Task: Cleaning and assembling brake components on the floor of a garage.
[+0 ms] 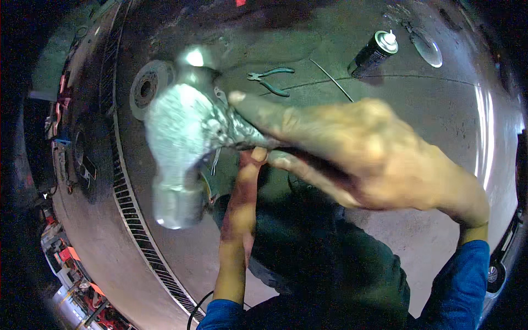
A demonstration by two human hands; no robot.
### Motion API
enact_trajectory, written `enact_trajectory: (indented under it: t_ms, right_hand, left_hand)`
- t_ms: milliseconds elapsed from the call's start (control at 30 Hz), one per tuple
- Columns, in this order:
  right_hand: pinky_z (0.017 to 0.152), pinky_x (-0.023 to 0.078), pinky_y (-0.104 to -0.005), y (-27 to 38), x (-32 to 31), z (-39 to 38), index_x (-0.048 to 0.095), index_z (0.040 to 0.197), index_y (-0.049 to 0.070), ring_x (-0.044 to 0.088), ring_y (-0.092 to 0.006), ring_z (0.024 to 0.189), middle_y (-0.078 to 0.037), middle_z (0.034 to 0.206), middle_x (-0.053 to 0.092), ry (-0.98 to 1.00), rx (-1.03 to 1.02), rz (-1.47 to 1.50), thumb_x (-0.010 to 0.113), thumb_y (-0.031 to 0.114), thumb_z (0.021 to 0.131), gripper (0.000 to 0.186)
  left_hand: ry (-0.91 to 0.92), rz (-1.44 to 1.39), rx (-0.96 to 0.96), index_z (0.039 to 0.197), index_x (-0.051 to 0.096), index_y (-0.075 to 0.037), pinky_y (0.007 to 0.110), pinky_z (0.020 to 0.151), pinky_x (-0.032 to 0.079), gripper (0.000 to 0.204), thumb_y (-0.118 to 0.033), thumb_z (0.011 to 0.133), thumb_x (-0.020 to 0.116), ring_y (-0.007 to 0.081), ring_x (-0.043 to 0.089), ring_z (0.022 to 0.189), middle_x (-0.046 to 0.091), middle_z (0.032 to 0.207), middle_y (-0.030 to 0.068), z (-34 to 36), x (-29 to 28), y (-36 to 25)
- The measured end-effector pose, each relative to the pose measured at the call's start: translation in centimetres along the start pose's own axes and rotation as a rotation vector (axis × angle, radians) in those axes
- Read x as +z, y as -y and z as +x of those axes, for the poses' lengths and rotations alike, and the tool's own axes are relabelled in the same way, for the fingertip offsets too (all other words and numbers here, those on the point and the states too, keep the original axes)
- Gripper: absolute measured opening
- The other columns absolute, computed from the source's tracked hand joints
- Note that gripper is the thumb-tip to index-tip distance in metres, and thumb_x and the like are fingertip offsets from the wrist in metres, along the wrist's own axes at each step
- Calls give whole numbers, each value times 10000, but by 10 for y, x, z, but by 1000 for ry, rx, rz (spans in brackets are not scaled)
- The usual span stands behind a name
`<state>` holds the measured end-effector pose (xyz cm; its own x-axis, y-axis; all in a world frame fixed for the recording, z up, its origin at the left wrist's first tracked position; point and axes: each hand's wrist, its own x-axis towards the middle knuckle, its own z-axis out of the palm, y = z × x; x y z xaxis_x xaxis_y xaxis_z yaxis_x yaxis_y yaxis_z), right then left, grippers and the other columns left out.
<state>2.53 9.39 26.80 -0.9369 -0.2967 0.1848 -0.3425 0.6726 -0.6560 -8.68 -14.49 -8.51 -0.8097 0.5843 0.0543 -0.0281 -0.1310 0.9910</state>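
From where I stand, the thing that catches the eye is the metal hammer, lifted well above the floor and out in front of the person, with its broad cylindrical face pointing down toward their lap. The right hand has its fingers closed around the handle close beneath the head, one digit stretched forward along it; choking up like that probably gives more control over so heavy a lump. The head is a little blurred, so I take it to be moving. Below and behind it is the left hand, mostly hidden; a fingertip shows beside the handle, but I cannot tell whether that grip is spread or pinching something. The person seems to be working low, knees bent in dark trousers, which would explain why things lie on the ground within reach: green-handled pliers with their handles splayed, a thin rod beside them, and a dark spray can standing upright, perhaps so its nozzle stays handy. A round metal disc rests flat near the drain grate, partly covered by the hammer from this angle.
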Motion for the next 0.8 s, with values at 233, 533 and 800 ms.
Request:
enact_trajectory:
  t_ms: [233, 533, 800]
  right_hand:
    - [693, 568, -443, -12, 6, 5, 429, 1517, 33, 696, -345, 745, -219, 941, 723, 189, 12, -208, 649, 160, 968, 605]
    - [588, 525, -481, -6, 7, 12, 371, 1544, 35, 659, -384, 642, -220, 768, 670, 394, 279, -68, 578, 249, 1019, 603]
    - [734, 547, -481, 5, 4, 0, 403, 1512, 19, 674, -394, 815, -219, 827, 678, 104, 37, -99, 581, 183, 959, 603]
  left_hand:
    - [-43, 125, 16, 1470, 448, -146, 491, 1130, 367, 680, -513, 915, 585, 298, 484, 1314, 480, 1471, 103, -6, -6, 16]
    - [-68, 16, -11, 1413, 487, -135, 431, 1036, 396, 594, -437, 921, 625, 248, 511, 1203, 521, 1364, 75, 1, 13, 0]
    - [-110, -61, -29, 1363, 523, -125, 376, 952, 422, 518, -370, 927, 660, 204, 536, 1103, 558, 1269, 50, 4, 12, -1]
